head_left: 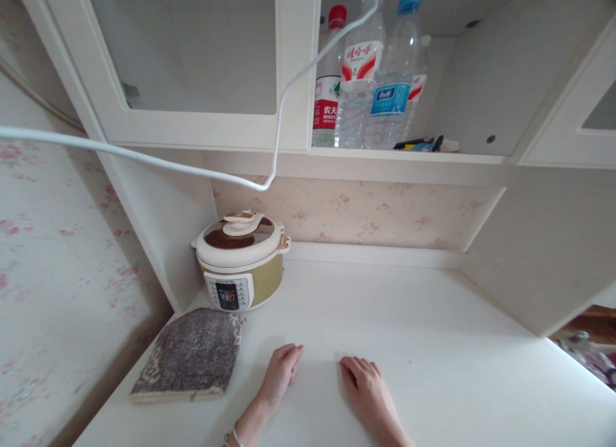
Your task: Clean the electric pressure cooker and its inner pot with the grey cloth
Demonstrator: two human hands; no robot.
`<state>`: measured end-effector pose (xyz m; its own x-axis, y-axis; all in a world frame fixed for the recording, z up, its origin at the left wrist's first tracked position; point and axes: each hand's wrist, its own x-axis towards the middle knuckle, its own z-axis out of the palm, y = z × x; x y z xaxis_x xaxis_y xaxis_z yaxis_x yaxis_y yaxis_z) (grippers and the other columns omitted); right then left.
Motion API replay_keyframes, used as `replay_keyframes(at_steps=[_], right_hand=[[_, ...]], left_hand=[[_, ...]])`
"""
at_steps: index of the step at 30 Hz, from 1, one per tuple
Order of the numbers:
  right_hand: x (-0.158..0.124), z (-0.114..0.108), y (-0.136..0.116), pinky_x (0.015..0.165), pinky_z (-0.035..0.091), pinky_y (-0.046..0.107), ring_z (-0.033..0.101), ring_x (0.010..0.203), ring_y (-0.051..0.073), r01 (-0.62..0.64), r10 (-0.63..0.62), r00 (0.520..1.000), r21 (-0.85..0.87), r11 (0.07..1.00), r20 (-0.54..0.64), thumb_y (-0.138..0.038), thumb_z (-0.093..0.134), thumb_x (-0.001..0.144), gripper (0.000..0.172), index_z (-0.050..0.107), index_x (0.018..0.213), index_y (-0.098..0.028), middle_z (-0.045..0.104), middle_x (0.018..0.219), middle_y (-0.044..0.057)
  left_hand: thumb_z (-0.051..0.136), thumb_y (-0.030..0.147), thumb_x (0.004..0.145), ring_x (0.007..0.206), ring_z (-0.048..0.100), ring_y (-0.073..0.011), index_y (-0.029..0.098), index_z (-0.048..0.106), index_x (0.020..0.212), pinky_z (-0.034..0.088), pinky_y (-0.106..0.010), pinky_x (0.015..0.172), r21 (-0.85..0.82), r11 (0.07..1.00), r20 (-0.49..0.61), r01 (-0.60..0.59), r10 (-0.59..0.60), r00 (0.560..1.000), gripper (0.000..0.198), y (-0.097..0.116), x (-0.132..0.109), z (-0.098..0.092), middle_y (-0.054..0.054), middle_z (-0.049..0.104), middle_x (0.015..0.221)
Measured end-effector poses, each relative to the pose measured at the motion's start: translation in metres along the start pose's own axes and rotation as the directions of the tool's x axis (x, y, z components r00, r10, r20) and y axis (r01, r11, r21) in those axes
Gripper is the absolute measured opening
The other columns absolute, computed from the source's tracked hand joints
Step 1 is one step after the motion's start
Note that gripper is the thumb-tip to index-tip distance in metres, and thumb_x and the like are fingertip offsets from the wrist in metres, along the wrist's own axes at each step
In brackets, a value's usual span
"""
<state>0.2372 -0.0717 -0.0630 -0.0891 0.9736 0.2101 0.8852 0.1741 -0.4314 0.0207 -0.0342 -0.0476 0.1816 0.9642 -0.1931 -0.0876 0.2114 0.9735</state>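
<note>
the worktop (457,376) is smooth and white, with a soft satin sheen. the folded mat (195,351) looks like thick woven cloth, rough and matt, its grey face mottled. the electric pressure cooker (267,283) has smooth, lightly glossy white plastic around its lid, a shinier brown lid top, and a satin olive-gold body, metal or painted plastic, hard to tell which. the water bottles (389,129) are clear, shiny, ribbed plastic. the cabinet door (293,62) frames a smooth, glassy pane in satin white. the floral wallpaper (337,210) looks matt and papery; the white cable (192,168) has smooth plastic sheathing.
</note>
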Motion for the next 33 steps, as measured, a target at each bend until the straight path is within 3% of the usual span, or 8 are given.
replay_keyframes(at_steps=[8, 12, 17, 21, 24, 29, 33], right_hand=[[0.004, -0.004, 0.000, 0.080, 0.039, 0.030, 0.061, 0.084, 0.018, -0.050, 0.048, 0.999, 0.122, 0.991, 0.021, -0.030, 0.039, 0.090, 0.028, 0.066, 0.089, -0.025, 0.068, 0.087, 0.003], [0.023, -0.002, 0.007, 0.063, 0.040, 0.026, 0.059, 0.068, 0.016, -0.194, 0.146, 0.974, 0.305, 0.932, 0.173, -0.029, 0.043, 0.084, 0.025, 0.067, 0.086, -0.023, 0.065, 0.071, 0.000], [0.084, -0.019, -0.013, 0.049, 0.035, 0.021, 0.049, 0.051, 0.010, -0.277, 0.092, 0.941, 0.582, 0.765, 0.326, -0.035, 0.046, 0.082, 0.026, 0.063, 0.090, -0.018, 0.054, 0.057, -0.004], [0.150, -0.049, -0.061, 0.047, 0.037, 0.019, 0.048, 0.048, 0.007, -0.281, 0.046, 0.937, 0.668, 0.689, 0.347, -0.031, 0.049, 0.082, 0.027, 0.056, 0.105, -0.018, 0.057, 0.066, -0.003], [0.199, -0.064, -0.099, 0.048, 0.041, 0.019, 0.053, 0.053, 0.008, -0.292, 0.062, 0.941, 0.701, 0.651, 0.334, -0.034, 0.052, 0.082, 0.037, 0.048, 0.117, -0.020, 0.062, 0.084, 0.002], [0.265, -0.063, -0.146, 0.050, 0.047, 0.023, 0.058, 0.058, 0.010, -0.348, 0.140, 0.933, 0.733, 0.584, 0.331, -0.045, 0.049, 0.085, 0.059, 0.029, 0.135, -0.022, 0.057, 0.112, 0.011], [0.295, -0.053, -0.164, 0.053, 0.050, 0.025, 0.057, 0.057, 0.010, -0.371, 0.180, 0.928, 0.753, 0.544, 0.327, -0.045, 0.047, 0.087, 0.068, 0.014, 0.141, -0.019, 0.060, 0.106, 0.012]], left_hand=[[0.059, 0.052, 0.074, 0.042, 0.017, -0.0057, 0.021, 0.030, 0.057, 0.012, -0.024, 0.042, 0.025, 1.000, -0.002, 0.018, -0.018, 1.000, 0.045, 0.003, 0.000, 0.001, 0.009, 0.023, 0.047], [0.060, 0.054, 0.071, 0.041, 0.017, -0.0052, 0.021, 0.029, 0.056, 0.012, -0.024, 0.042, 0.020, 0.999, 0.004, 0.036, -0.037, 0.999, 0.047, 0.002, 0.001, 0.001, 0.010, 0.022, 0.045], [0.060, 0.053, 0.072, 0.041, 0.020, -0.0056, 0.021, 0.031, 0.056, 0.013, -0.024, 0.041, 0.029, 0.999, -0.029, 0.035, -0.034, 0.999, 0.045, 0.002, 0.002, 0.002, 0.009, 0.024, 0.045], [0.060, 0.054, 0.071, 0.041, 0.019, -0.0051, 0.021, 0.030, 0.055, 0.013, -0.023, 0.041, 0.013, 1.000, -0.015, 0.028, -0.028, 0.999, 0.047, 0.001, 0.003, 0.000, 0.009, 0.023, 0.046], [0.060, 0.053, 0.073, 0.041, 0.018, -0.0051, 0.021, 0.030, 0.057, 0.013, -0.023, 0.041, -0.007, 1.000, -0.007, 0.023, -0.023, 1.000, 0.046, -0.003, 0.005, -0.002, 0.010, 0.023, 0.046], [0.057, 0.053, 0.075, 0.039, 0.019, -0.0056, 0.022, 0.031, 0.057, 0.013, -0.024, 0.041, 0.009, 1.000, -0.007, 0.017, -0.017, 1.000, 0.045, -0.007, 0.007, -0.004, 0.009, 0.025, 0.045], [0.058, 0.055, 0.074, 0.039, 0.019, -0.0056, 0.022, 0.030, 0.056, 0.013, -0.025, 0.041, 0.007, 1.000, 0.000, 0.012, -0.012, 1.000, 0.047, -0.005, 0.009, -0.005, 0.009, 0.025, 0.043]])
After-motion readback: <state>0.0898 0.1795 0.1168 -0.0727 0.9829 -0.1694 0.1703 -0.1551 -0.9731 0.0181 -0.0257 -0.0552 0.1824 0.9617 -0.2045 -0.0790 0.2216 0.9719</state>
